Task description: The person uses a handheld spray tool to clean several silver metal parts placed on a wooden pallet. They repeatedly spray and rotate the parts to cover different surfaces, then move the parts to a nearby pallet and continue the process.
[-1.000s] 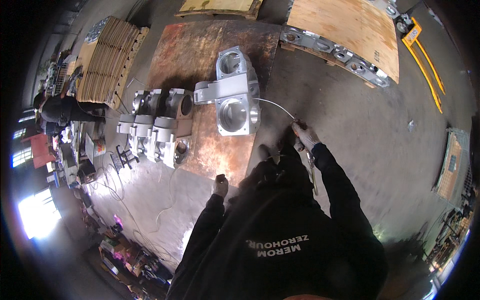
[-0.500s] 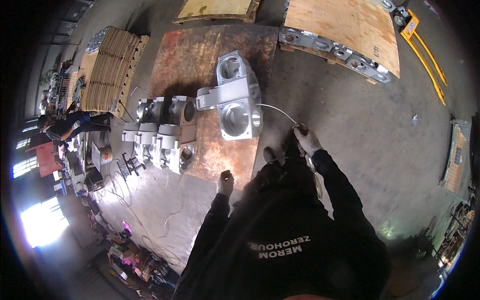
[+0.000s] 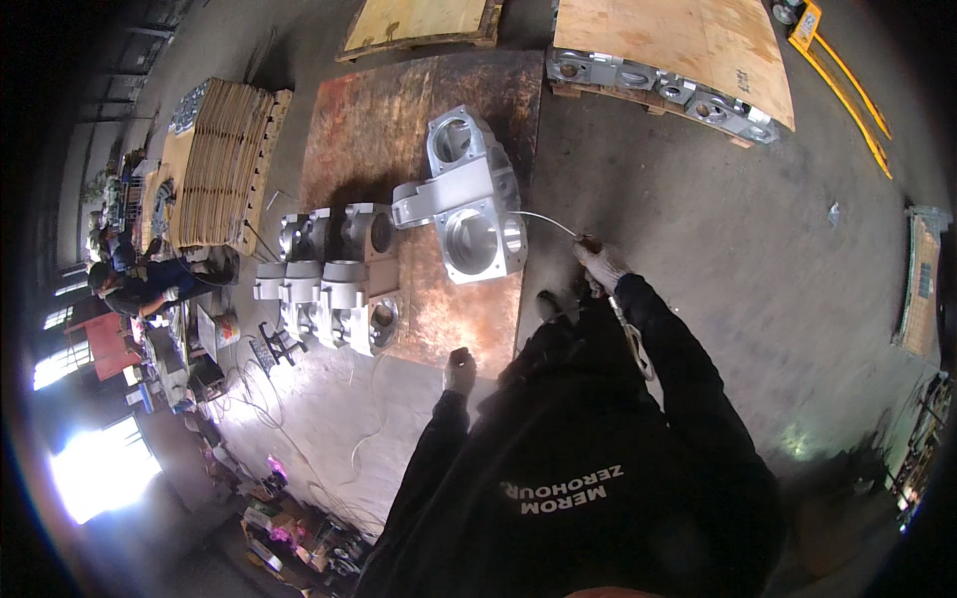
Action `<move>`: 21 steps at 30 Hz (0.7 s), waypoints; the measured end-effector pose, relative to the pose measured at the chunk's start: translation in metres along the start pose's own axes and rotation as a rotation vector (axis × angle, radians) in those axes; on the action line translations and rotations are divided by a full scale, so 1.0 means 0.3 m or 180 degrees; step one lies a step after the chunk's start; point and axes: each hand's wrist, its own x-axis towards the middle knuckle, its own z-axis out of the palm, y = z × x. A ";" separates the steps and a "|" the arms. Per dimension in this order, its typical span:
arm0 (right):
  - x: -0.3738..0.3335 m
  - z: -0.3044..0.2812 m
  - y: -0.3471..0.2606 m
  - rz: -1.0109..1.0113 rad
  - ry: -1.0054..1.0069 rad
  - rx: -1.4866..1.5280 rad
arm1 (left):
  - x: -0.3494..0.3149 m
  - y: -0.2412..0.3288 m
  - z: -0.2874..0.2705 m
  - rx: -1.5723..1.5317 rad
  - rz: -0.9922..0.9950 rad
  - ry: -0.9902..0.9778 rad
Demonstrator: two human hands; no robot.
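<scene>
Right-hand fingers [image 3: 592,256] grip a thin-tubed tool [image 3: 547,217] beside a hollow casting [image 3: 461,189].

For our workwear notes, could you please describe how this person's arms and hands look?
Long black sleeves, with no markings that I can make out, reach the wrists. The left hand and right hand wear what look like pale gloves, darker toward the fingertips.

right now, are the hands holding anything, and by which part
The right hand grips a thin-tubed tool at the near end of its tube. The left hand is curled; nothing shows in it.
</scene>
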 end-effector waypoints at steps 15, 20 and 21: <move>-0.108 -0.064 0.087 -0.0326 0.0089 0.0437 | -0.032 -0.027 0.025 0.0318 0.0310 -0.0106; -0.106 -0.052 0.096 -0.0435 0.0077 0.0258 | -0.040 0.033 0.049 0.0392 -0.0057 -0.0129; -0.098 -0.028 0.075 -0.0494 0.0019 0.0244 | -0.029 0.017 0.040 0.0249 -0.0013 -0.0077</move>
